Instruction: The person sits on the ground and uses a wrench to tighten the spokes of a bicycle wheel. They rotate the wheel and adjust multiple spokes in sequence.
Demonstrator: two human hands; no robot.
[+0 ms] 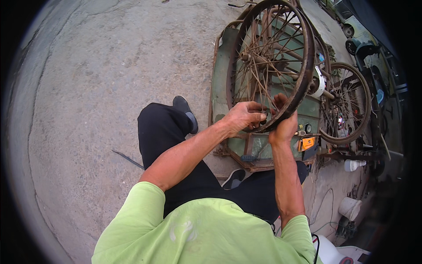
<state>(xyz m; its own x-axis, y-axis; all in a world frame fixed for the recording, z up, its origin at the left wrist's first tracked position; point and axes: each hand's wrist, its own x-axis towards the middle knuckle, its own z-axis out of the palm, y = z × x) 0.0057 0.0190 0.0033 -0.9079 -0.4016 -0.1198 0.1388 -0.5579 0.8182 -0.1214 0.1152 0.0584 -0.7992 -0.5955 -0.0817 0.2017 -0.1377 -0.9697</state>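
Note:
A rusty spoked wheel [309, 72] stands tilted over a green cart bed in front of me. At the wheel's near lower edge, my left hand [244, 116] is closed, thumb and fingers pinched together among the spokes beside the rim. Whatever it pinches is small and dark, and I cannot make it out. My right hand [285, 125] wraps the rim from the right and below, with its fingertips showing on the inner side between the spokes. The brown hub [248, 57] sits well beyond both hands.
Under the wheel is the green cart bed [220, 83], with a second spoked wheel [367, 103] to the right. An orange packet [306, 144] and a dark grey handle [249, 158] lie near its front. A dark rod [127, 159] lies on the concrete; a whitish bucket [350, 208] stands lower right.

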